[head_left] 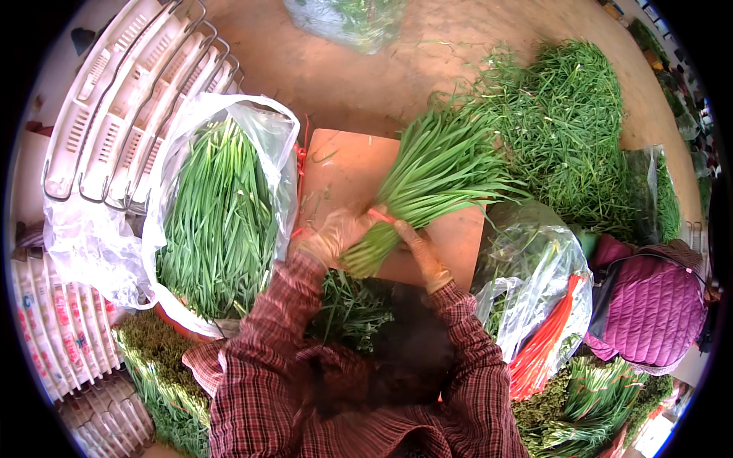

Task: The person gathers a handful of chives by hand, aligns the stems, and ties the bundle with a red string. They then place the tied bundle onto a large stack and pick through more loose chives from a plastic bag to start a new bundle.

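Note:
A bunch of garlic chives (439, 164) lies slantwise over a tan board (347, 156), with its leaves fanned toward the far right and its pale cut ends toward me. A red tie (380, 217) circles the stems near those ends. My left hand (334, 235), in a thin pale glove and blurred, closes against the left side of the stems by the tie. Gloved too, my right hand (421, 256) grips the bunch from the right, with fingertips at the tie. The undersides of both hands are hidden.
At left, loose chives (217, 221) fill a plastic-lined container beside stacked white crates (126, 99). A grassy heap (569, 130) lies far right. Nearer right are a clear bag (527, 237), red ties (546, 340), a purple quilted garment (653, 305) and bundled chives (599, 397).

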Demonstrator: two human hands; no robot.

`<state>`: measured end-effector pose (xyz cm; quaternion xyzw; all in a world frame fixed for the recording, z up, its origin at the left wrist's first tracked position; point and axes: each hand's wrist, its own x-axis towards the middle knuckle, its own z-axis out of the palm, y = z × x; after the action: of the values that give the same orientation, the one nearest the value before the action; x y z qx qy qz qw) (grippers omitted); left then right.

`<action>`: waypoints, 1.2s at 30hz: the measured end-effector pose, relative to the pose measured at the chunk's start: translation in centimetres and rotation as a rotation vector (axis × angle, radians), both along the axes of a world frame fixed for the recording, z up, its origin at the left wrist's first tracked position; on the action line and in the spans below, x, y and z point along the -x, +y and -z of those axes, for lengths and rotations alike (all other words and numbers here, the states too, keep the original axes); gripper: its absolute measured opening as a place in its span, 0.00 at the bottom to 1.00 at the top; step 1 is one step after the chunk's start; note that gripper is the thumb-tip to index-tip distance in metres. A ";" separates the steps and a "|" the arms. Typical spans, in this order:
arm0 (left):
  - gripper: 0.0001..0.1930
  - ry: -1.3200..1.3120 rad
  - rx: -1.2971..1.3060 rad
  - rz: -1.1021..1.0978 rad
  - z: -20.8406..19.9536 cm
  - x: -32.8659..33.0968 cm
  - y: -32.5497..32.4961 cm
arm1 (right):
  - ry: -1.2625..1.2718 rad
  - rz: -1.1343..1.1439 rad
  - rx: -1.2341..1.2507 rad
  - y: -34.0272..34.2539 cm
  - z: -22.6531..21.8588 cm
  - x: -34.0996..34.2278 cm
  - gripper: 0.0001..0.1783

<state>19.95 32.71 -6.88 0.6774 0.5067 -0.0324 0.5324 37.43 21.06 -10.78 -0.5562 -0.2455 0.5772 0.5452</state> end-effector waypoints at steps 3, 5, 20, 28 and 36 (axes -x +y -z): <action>0.31 -0.295 0.100 -0.100 1.8 0.6 -1.2 | 0.050 0.042 -0.128 1.0 0.3 -0.2 0.30; 0.31 -0.291 0.094 -0.095 1.2 1.1 -2.6 | 0.404 0.108 0.009 0.2 -0.6 -0.9 0.28; 0.39 -0.523 -0.377 -0.028 -4.2 3.4 -0.6 | -0.040 -0.184 -0.528 2.4 -11.2 -4.4 0.29; 0.34 -0.908 0.528 -0.611 1.6 3.3 -2.9 | 0.474 -0.205 0.067 3.0 -6.7 -4.7 0.28; 0.33 -0.833 0.324 -0.423 0.3 -1.3 -2.3 | 0.267 -0.281 0.008 2.5 -3.7 -3.2 0.27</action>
<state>21.25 30.39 -7.22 0.4236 0.3657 0.2716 0.7830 40.63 23.57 -7.09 -0.4370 -0.2438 0.7172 0.4849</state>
